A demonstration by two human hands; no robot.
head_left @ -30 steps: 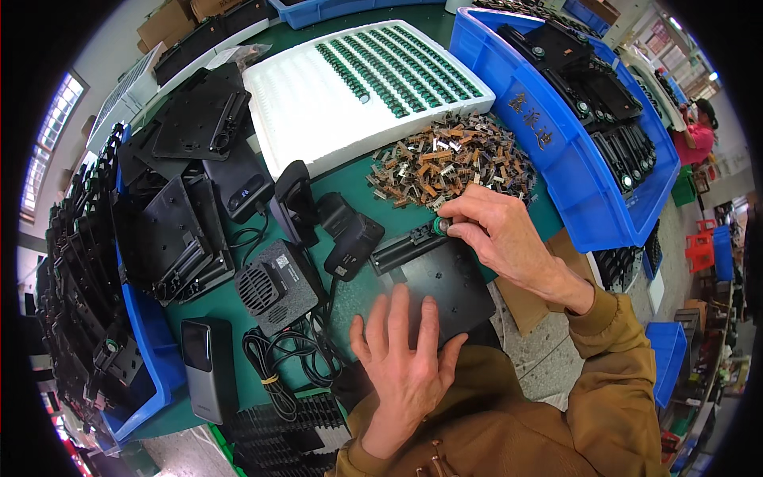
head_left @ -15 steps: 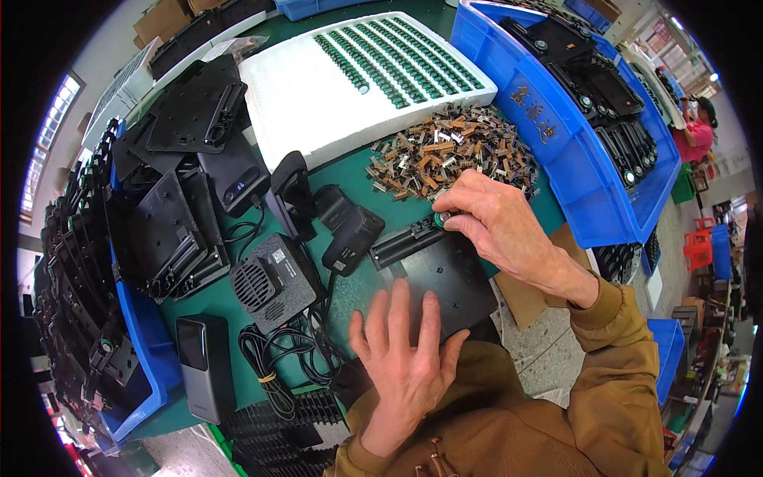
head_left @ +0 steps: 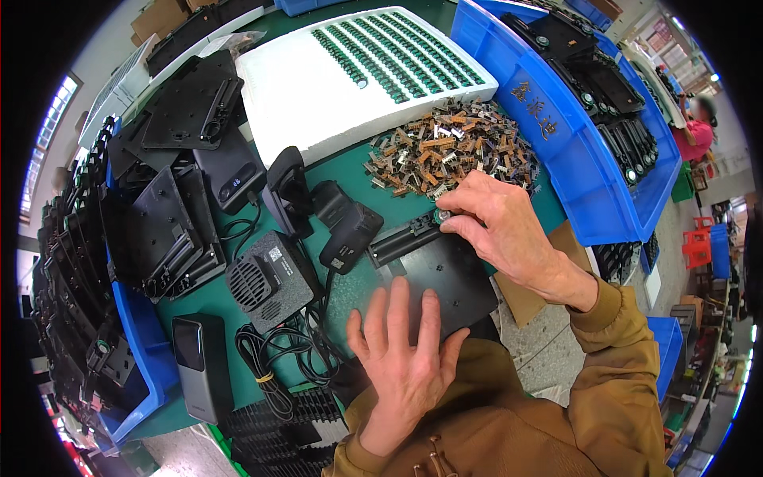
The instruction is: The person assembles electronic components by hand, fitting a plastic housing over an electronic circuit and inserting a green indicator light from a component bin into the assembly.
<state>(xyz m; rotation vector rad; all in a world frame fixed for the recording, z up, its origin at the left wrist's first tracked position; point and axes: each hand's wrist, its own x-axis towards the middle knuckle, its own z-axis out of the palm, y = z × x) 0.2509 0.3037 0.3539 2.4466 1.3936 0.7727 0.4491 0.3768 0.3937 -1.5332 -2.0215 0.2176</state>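
A flat black plastic panel [head_left: 449, 278] lies at the near edge of the green table, with a long slotted housing [head_left: 404, 243] along its far side. My left hand [head_left: 401, 342] rests on the panel's near left part, open, fingers spread. At the housing's right end, my right hand [head_left: 501, 226] pinches a small round part [head_left: 443, 215] with a silvery face and a bit of green between thumb and forefinger. Whether that part sits fully in the housing, I cannot tell; the fingertips cover some of it.
Small metal-and-brown parts [head_left: 457, 147] are heaped beyond the panel. Behind them stands a white foam tray [head_left: 294, 103] with rows of green pieces. Blue bins [head_left: 548, 135] of black panels flank the table. A black speaker-like box [head_left: 270, 278], coiled cable [head_left: 266, 362] and power bank [head_left: 203, 366] lie left.
The round part has turned slightly in my right fingers and shows more of its silvery face. My left hand stays in place on the panel.
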